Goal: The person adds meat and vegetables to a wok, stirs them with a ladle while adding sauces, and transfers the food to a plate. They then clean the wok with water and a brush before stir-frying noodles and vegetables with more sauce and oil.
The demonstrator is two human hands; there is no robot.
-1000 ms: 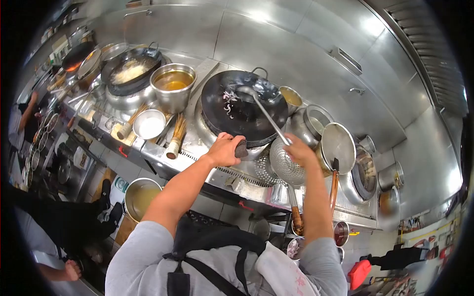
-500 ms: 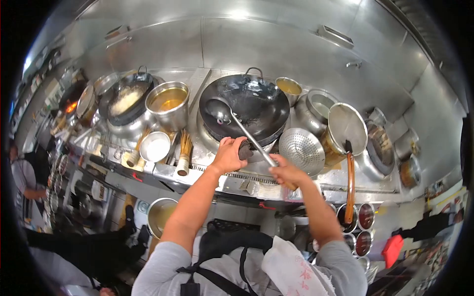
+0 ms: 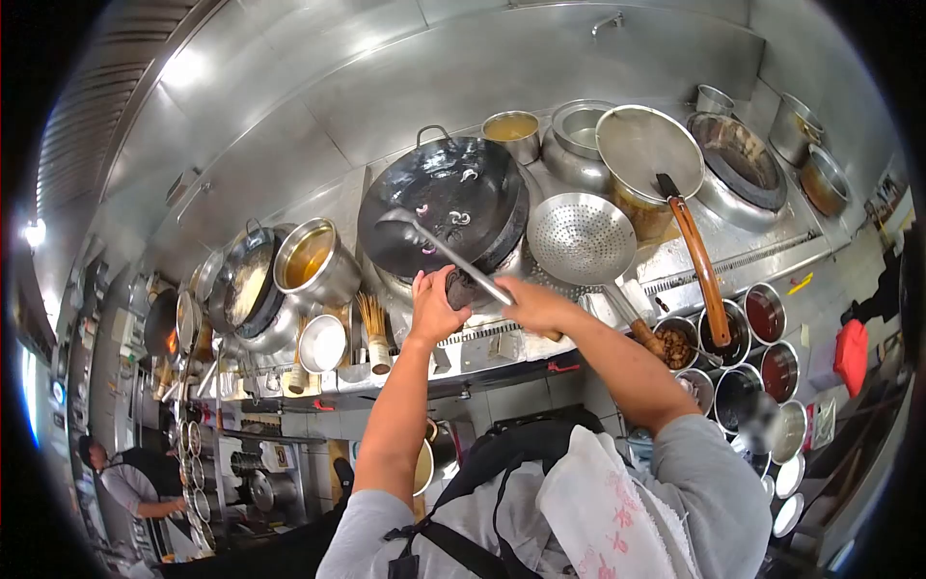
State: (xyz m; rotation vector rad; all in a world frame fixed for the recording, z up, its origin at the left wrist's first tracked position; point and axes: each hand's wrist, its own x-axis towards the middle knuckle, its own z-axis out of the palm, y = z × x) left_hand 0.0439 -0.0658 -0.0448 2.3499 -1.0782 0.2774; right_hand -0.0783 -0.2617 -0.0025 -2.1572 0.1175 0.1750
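A black wok (image 3: 439, 159) sits on the burner in front of me, with a few small pale and purplish pieces scattered inside it. My left hand (image 3: 439, 307) grips a dark folded cloth (image 3: 465, 291) at the wok's near rim; whatever the cloth covers is hidden. A long-handled ladle (image 3: 451, 255) is in my right hand (image 3: 538, 309), fingers wrapped around the handle. Its bowl reaches into the left part of the wok, and I cannot see what it contains.
Right of the wok lie a perforated strainer (image 3: 582, 236) and a wooden-handled mesh sieve (image 3: 651, 150). An oil pot (image 3: 318, 275), a white bowl (image 3: 322, 344) and a bamboo brush (image 3: 374, 338) stand left. Several sauce containers (image 3: 765, 311) are at lower right. Another person (image 3: 145, 487) works far left.
My view has turned to the right. Small pieces now lie spread in the wok, where before some were by the ladle's bowl. Both hands keep their hold.
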